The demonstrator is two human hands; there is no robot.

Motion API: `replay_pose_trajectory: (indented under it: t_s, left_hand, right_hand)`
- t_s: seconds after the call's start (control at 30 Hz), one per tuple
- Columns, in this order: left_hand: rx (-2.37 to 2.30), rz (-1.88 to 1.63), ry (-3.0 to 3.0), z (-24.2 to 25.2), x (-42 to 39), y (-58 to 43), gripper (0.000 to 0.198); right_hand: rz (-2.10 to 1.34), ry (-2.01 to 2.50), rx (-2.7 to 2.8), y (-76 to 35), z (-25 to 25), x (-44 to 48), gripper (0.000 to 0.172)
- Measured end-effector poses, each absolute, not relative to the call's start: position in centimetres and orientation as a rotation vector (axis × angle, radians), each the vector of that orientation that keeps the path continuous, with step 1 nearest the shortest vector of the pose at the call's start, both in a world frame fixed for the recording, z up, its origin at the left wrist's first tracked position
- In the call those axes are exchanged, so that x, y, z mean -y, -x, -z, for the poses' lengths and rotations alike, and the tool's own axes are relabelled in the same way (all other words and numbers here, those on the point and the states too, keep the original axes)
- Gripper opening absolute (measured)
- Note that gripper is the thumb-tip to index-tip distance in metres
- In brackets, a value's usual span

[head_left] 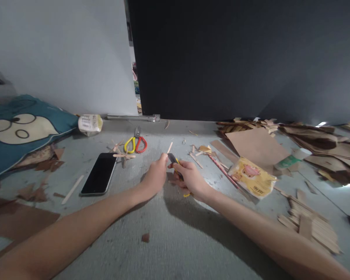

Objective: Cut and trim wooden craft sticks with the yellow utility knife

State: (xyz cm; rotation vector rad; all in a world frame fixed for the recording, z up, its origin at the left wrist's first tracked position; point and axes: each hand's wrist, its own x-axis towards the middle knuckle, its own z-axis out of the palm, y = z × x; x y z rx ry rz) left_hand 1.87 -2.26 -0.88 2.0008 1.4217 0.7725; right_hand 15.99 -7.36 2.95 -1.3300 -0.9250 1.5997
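Left hand [155, 174]: pinches stick [170, 147].
Right hand [193, 179]: grasps cutter [173, 159].
Surface [113, 241]: I should slice toward its far edge.

A pale grey panel [58, 50] stands at left, a black panel [239, 58] at right — between them, a narrow gap [130, 37] shows blurred, colourful clutter [136, 86]. In front spreads a grey surface [116, 245], with bright patches of light [348, 185] at far right.

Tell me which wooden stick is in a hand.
The pale stick jutting from the left hand; the single stick beside the phone and the stick pile at right lie untouched.
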Motion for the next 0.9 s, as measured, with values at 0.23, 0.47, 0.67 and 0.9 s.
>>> replay_pose_trajectory:
  t_s: [0.23, 0.47, 0.67, 0.9]
  left_hand:
    - [-1.398, -0.733, -2.058, 0.9, 2.2, -1.9, 0.019]
    - [-1.345, -0.726, -2.099, 1.1, 2.1, -1.7, 0.027]
    - [-1.426, -0.749, -2.068, 1.7, 2.1, -1.9, 0.021]
    - [-1.38, -0.923, -2.032, 2.0, 2.0, -1.9, 0.008]
  right_hand:
    - [-1.607, 1.403, 0.934, -16.4, -3.9, 7.3, 0.011]
    - [-1.735, 1.443, 1.029, -19.1, -5.7, 6.5, 0.006]
    - [-1.651, 1.386, 1.011, -17.0, -4.4, 7.0, 0.01]
    - [-1.3, 1.459, 1.262, -15.1, -2.4, 7.5, 0.019]
